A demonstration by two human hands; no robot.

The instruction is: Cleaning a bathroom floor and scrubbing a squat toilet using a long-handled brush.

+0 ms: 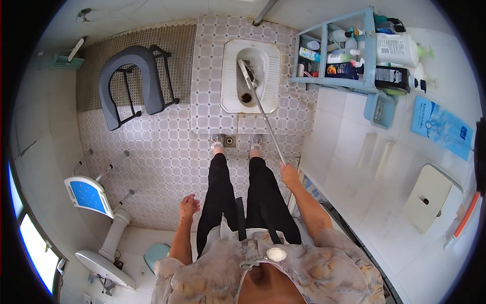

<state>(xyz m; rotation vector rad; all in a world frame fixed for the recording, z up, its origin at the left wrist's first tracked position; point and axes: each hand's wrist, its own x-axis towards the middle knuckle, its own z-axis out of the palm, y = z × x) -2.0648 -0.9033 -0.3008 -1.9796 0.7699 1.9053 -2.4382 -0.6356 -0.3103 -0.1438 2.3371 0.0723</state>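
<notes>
My right hand [290, 176] is wrapped round the near end of a long metal-handled toilet brush [271, 127]. From my grip the handle slants forward and to the left. Its pale head lies in the basin of a white squat toilet [229, 100], above the drain hole; the bristles are hard to make out. Beside my left thigh hangs my left hand [189, 206], fingers loosely apart and holding nothing. My feet stand on the tiles just short of the raised step that carries the toilet.
A grey padded commode chair [107, 83] stands on a brown mat [91, 55] at the far left. To the right is a blue shelf rack [372, 48] full of bottles. Nearer left are a blue-padded wall seat [90, 196] and a pedestal basin [96, 266]. A floor drain [230, 141] lies between my feet.
</notes>
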